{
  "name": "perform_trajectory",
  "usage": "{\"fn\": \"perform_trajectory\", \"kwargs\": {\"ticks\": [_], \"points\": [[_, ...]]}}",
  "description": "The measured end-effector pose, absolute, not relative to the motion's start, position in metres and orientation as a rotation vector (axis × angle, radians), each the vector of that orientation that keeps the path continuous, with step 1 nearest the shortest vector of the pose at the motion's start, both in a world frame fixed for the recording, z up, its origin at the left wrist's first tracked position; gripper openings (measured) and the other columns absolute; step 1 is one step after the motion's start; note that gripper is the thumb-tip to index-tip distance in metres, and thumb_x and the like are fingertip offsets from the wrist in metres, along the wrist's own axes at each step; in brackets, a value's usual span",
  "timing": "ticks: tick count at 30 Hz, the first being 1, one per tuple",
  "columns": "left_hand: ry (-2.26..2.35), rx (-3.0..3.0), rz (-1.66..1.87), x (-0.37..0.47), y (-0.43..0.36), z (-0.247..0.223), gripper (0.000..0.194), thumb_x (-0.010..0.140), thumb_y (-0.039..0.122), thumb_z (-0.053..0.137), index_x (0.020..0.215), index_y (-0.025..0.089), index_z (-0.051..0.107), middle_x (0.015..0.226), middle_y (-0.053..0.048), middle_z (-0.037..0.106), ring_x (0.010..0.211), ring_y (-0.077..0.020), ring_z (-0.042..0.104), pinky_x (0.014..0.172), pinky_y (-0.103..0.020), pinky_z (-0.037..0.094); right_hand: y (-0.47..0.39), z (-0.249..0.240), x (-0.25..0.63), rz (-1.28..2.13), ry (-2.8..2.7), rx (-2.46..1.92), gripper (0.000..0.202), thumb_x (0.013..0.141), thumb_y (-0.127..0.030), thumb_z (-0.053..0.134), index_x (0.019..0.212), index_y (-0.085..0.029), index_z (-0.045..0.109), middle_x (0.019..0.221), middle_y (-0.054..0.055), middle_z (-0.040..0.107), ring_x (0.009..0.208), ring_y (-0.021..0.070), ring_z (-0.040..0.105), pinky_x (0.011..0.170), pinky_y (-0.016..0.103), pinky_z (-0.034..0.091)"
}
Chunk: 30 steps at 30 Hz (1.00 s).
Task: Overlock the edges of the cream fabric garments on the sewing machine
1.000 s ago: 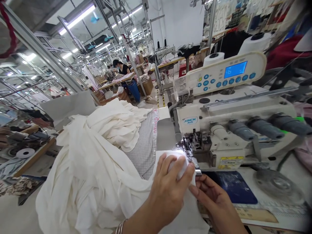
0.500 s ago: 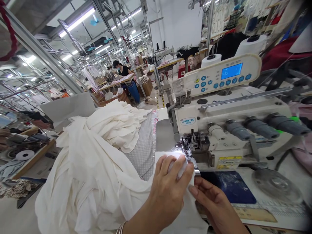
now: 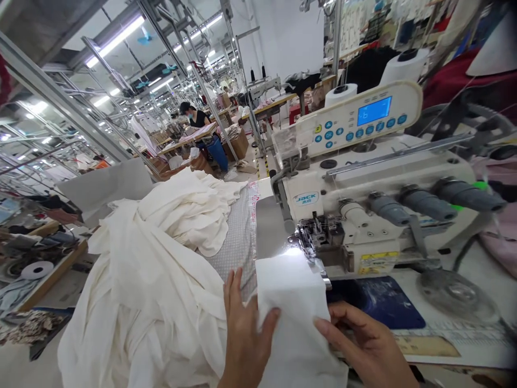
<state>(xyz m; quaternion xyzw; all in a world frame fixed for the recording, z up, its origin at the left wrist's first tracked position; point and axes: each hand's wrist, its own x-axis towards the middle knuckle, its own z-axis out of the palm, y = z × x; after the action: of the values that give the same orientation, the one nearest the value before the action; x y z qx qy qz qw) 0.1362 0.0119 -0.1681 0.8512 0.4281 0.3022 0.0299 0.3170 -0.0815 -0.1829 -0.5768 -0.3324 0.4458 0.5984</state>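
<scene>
A white fabric piece (image 3: pixel 294 285) lies flat at the plate of an overlock sewing machine (image 3: pixel 307 199), its far edge just before the lit presser foot (image 3: pixel 306 242). My left hand (image 3: pixel 246 328) is at the fabric's left edge, fingers stretched out and thumb spread over the cloth. On the right edge, my right hand (image 3: pixel 359 339) pinches the fabric between thumb and fingers. A large heap of white cloth (image 3: pixel 161 269) is piled left of my left hand.
White thread cones (image 3: pixel 404 66) stand behind the machine's control panel (image 3: pixel 351 118). A dark blue pad (image 3: pixel 383 302) and a ruler strip (image 3: pixel 464 328) lie on the table at the right. Farther back, a person (image 3: pixel 196 116) sits at another table.
My left hand has moved back and left from beside the presser foot to the fabric's left edge, its fingers now spread. My right hand still pinches the right edge. The view has shifted slightly.
</scene>
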Motion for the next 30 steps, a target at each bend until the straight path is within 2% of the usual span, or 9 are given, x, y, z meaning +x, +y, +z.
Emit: {"fn": "perform_trajectory", "kwargs": {"ticks": [2, 5, 12, 17, 21, 23, 25, 27, 30], "points": [[1.282, 2.473, 0.924, 0.123, 0.009, -0.167, 0.017, 0.09, 0.025, 0.054, 0.094, 0.02, 0.07, 0.143, -0.013, 0.043, 0.134, -0.0305, 0.039, 0.106, -0.05, 0.039, -0.084, -0.185, 0.319, 1.018, -0.851, -1.366, 0.026, 0.08, -0.046, 0.068, 0.072, -0.021, 0.072, 0.069, 0.001, 0.063, 0.063, 0.0154, 0.055, 0.056, 0.021, 0.046], [1.258, 2.078, 0.791, 0.118, 0.004, -0.153, 0.025, 0.091, 0.037, 0.053, 0.092, 0.018, 0.07, 0.105, -0.012, 0.065, 0.101, -0.0234, 0.06, 0.088, -0.034, 0.051, -0.084, -0.187, 0.32, 1.01, -0.871, -1.352, 0.027, 0.082, -0.044, 0.067, 0.068, -0.021, 0.07, 0.069, 0.001, 0.059, 0.065, 0.016, 0.055, 0.058, 0.022, 0.047], [1.25, 1.624, 0.631, 0.134, 0.005, -0.131, 0.051, 0.088, 0.06, 0.047, 0.064, 0.015, 0.051, 0.06, 0.002, 0.041, 0.061, -0.0111, 0.036, 0.054, -0.02, 0.031, -0.075, -0.182, 0.317, 1.013, -0.775, -1.273, 0.025, 0.078, -0.043, 0.071, 0.066, -0.02, 0.07, 0.07, 0.002, 0.053, 0.074, 0.0205, 0.056, 0.066, 0.028, 0.049], [1.215, 1.61, 0.563, 0.14, 0.022, -0.117, 0.052, 0.088, 0.062, 0.046, 0.064, 0.016, 0.046, 0.061, 0.003, 0.036, 0.06, -0.0102, 0.031, 0.052, -0.02, 0.027, -0.069, -0.175, 0.319, 1.022, -0.672, -1.191, 0.021, 0.075, -0.038, 0.075, 0.062, -0.022, 0.072, 0.073, 0.003, 0.054, 0.077, 0.0205, 0.055, 0.074, 0.029, 0.05], [1.345, 1.815, 0.68, 0.142, 0.021, -0.126, 0.046, 0.094, 0.054, 0.039, 0.081, 0.014, 0.058, 0.067, 0.0, 0.05, 0.062, -0.0129, 0.045, 0.055, -0.022, 0.038, -0.066, -0.176, 0.322, 1.03, -0.699, -1.137, 0.016, 0.077, -0.034, 0.075, 0.065, -0.024, 0.075, 0.085, 0.005, 0.064, 0.085, 0.0205, 0.061, 0.073, 0.024, 0.051], [1.453, 2.106, 0.888, 0.138, 0.01, -0.145, 0.046, 0.092, 0.052, 0.045, 0.111, 0.012, 0.057, 0.092, -0.009, 0.061, 0.084, -0.021, 0.057, 0.072, -0.032, 0.049, -0.066, -0.177, 0.323, 1.034, -0.7, -1.123, 0.015, 0.078, -0.033, 0.075, 0.065, -0.024, 0.074, 0.087, 0.004, 0.065, 0.086, 0.0198, 0.061, 0.073, 0.022, 0.051], [1.481, 2.439, 1.025, 0.131, -0.003, -0.166, 0.057, 0.085, 0.05, 0.057, 0.127, 0.012, 0.05, 0.127, -0.02, 0.053, 0.118, -0.0332, 0.049, 0.095, -0.05, 0.044, -0.067, -0.178, 0.324, 1.034, -0.702, -1.118, 0.016, 0.078, -0.032, 0.075, 0.064, -0.024, 0.074, 0.087, 0.004, 0.064, 0.085, 0.0195, 0.062, 0.073, 0.022, 0.051], [1.434, 2.641, 1.041, 0.122, -0.015, -0.181, 0.037, 0.083, 0.036, 0.065, 0.114, 0.017, 0.06, 0.142, -0.02, 0.04, 0.133, -0.0381, 0.035, 0.104, -0.057, 0.034, -0.068, -0.179, 0.325, 1.014, -0.726, -1.122, 0.016, 0.077, -0.032, 0.075, 0.063, -0.024, 0.074, 0.087, 0.004, 0.065, 0.085, 0.0196, 0.063, 0.073, 0.023, 0.051], [1.308, 2.588, 1.074, 0.109, -0.023, -0.183, 0.013, 0.086, 0.013, 0.057, 0.088, 0.02, 0.067, 0.132, -0.011, 0.05, 0.123, -0.027, 0.048, 0.099, -0.041, 0.043, -0.07, -0.181, 0.325, 0.981, -0.766, -1.131, 0.017, 0.077, -0.03, 0.075, 0.062, -0.023, 0.073, 0.086, 0.005, 0.068, 0.084, 0.0205, 0.065, 0.073, 0.025, 0.051]]}}
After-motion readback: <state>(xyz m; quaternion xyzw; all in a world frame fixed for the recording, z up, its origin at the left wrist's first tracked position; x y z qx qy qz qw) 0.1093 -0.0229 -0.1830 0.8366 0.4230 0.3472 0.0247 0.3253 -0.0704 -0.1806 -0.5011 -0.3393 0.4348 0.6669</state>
